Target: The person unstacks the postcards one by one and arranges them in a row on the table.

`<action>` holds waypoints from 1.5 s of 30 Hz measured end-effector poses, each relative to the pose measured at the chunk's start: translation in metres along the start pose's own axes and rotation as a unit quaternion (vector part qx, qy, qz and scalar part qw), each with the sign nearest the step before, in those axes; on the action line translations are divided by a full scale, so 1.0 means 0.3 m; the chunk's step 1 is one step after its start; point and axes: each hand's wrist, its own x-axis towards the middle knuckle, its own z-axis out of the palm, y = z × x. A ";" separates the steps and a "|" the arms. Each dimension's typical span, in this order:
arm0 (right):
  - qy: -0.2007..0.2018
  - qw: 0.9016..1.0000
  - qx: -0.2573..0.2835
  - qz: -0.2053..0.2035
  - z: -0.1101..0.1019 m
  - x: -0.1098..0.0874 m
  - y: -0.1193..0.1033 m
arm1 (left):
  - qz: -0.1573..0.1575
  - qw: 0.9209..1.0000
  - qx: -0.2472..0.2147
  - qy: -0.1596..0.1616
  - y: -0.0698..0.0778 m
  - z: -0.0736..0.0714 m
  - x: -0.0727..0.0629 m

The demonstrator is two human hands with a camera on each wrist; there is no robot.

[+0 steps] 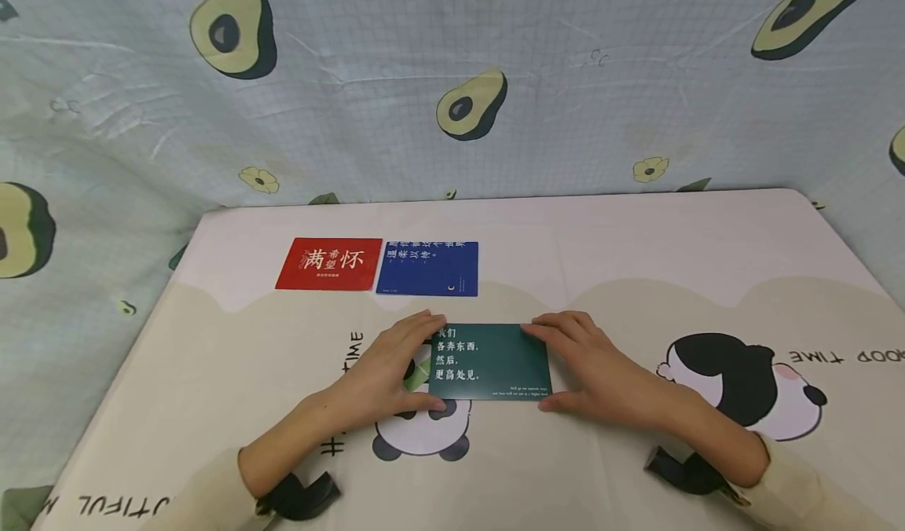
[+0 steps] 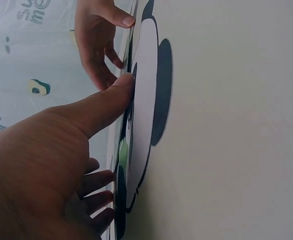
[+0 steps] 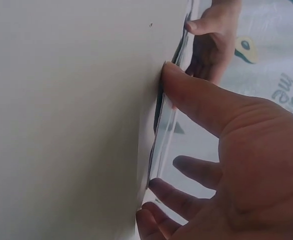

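Note:
A dark green card with white lettering lies level at the middle of the table, over part of a printed panda; whether it is raised off the surface I cannot tell. My left hand holds its left end, thumb at the near corner and fingers at the far one. At the other end, my right hand grips the near and far corners in the same way. Beyond the hands, a red card and a blue card lie side by side with a narrow gap. Both wrist views show the green card only edge-on.
A pale tablecloth with printed animals and letters covers the table. Behind it hangs a light curtain with avocado prints. Dark straps are around both wrists.

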 end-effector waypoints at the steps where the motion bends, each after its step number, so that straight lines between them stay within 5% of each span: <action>1: -0.002 1.000 0.002 0.003 -0.001 0.002 -0.001 | -0.001 1.000 0.002 0.000 0.000 0.000 0.001; 33: -0.010 0.998 0.064 0.007 -0.024 0.027 -0.012 | 0.018 1.000 0.019 0.005 0.007 -0.005 0.002; 45: -0.028 0.997 0.076 -0.002 -0.044 0.027 0.008 | 0.008 0.999 -0.025 0.020 0.017 -0.017 0.004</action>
